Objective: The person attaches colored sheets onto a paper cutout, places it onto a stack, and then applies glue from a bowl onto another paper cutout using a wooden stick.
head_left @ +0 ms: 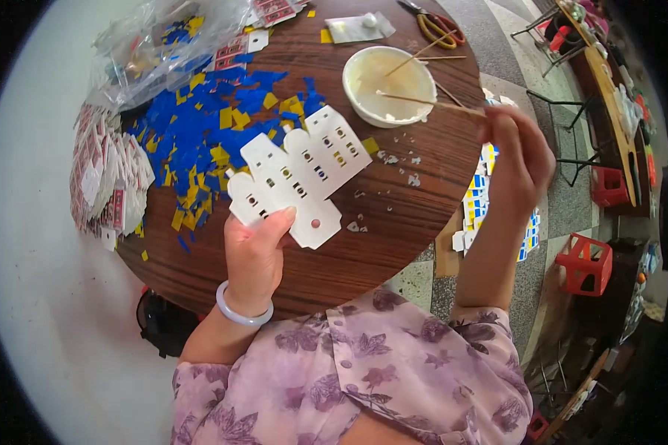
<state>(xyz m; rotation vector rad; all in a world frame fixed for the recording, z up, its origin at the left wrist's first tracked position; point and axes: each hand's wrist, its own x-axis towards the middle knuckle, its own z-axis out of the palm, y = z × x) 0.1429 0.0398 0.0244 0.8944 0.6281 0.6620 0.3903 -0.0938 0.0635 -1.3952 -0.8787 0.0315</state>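
Between the thumb and fingers of my left hand (254,252) is a flat white cardboard box blank (293,174), held over the near part of the table. It has flaps, small slots with dark edges and a round hole. My right hand (518,152), closed, grips a thin wooden stick (445,106) to the right of the white bowl (355,104). The stick's tip reaches into the bowl, among a pale paste. Blue and yellow paper pieces (193,126) lie piled beyond the blank.
A stack of printed cards (100,178) stands at the table's left edge, below a clear plastic bag (163,52). Scissors (441,30) and a small clear packet (360,28) lie at the back. White scraps (414,179) dot the table. A red stool (585,263) is on the floor.
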